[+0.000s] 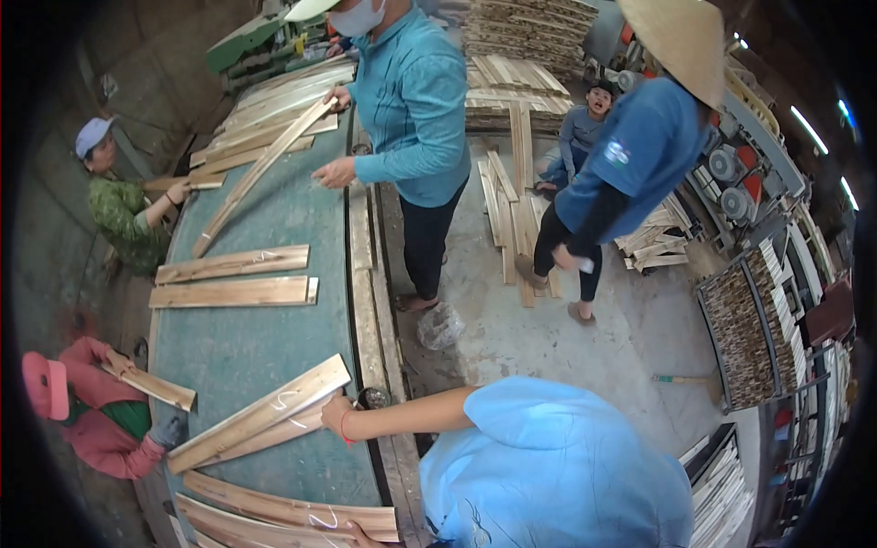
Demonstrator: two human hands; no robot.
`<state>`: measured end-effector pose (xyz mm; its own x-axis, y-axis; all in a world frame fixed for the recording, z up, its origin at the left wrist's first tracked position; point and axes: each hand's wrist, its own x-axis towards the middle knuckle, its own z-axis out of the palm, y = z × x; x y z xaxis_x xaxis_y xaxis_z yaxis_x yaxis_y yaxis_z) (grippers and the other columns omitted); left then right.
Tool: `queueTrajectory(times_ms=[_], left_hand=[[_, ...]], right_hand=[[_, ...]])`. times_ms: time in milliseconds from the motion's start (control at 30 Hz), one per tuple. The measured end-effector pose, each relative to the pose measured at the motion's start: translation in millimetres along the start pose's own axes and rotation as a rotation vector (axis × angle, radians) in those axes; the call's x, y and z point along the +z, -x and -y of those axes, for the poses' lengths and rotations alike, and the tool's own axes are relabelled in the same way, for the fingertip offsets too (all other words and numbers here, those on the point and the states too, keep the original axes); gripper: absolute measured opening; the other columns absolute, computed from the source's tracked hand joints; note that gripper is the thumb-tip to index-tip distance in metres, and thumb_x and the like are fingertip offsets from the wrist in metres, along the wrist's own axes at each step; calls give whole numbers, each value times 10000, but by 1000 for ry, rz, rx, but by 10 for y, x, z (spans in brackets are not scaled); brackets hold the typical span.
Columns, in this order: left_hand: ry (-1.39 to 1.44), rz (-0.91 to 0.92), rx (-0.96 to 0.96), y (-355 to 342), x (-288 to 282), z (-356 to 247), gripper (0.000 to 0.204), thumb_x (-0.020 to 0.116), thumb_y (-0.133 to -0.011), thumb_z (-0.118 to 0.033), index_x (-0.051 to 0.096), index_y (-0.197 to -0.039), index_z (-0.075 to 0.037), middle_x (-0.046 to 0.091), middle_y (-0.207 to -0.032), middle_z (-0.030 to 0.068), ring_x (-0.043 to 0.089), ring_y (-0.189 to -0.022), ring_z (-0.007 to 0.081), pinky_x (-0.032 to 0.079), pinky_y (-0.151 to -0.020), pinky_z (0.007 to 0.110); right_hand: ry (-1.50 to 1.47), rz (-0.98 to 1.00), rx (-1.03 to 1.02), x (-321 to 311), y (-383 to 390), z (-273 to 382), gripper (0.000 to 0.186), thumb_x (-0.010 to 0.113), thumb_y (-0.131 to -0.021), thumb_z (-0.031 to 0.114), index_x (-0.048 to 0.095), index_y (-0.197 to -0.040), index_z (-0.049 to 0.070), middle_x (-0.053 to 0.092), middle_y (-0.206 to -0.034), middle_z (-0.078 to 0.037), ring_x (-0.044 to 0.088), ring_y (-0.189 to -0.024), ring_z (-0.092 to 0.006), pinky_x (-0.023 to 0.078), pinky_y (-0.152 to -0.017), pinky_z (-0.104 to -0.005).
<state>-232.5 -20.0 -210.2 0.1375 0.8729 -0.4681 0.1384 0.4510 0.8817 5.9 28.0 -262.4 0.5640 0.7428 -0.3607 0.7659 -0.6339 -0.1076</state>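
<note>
Slanting away from the right grip point(336, 416), a wooden board point(268, 436).

You have a crumpled clear plastic bag point(441, 327) on the floor point(630, 356), a person point(653, 169) in a conical straw hat point(681, 41) at far right, and green machinery point(245, 43) at far left.

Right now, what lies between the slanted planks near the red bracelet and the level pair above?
Mostly bare green tabletop, in the head view; a board held by someone in pink juts in at left.
</note>
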Motion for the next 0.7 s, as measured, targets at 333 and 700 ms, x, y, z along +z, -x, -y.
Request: queueTrajectory(times_ms=[333, 700], left_hand=[[189, 160, -18, -258, -66, -58, 685, 543, -852, -447, 412, -1255, 92, 505, -1195, 221, 524, -1037, 301, 450, -872, 402], [381, 333, -75, -337, -341, 19, 650, 521, -861, -437, 429, -1243, 81, 529, -1163, 208, 542, -995, 290, 465, -841, 394]], right_hand=[[-92, -39, -94, -48, -7, 88, 228, 538, -826, 149, 716, -937, 59, 687, -935, -140, 610, -978, -407, 532, -592, -500], [169, -79, -101, 60, -242, 218, 281, 495, -862, 153, 686, -1025, 28, 547, -1222, -253, 486, -1152, -473, 537, -611, -514]])
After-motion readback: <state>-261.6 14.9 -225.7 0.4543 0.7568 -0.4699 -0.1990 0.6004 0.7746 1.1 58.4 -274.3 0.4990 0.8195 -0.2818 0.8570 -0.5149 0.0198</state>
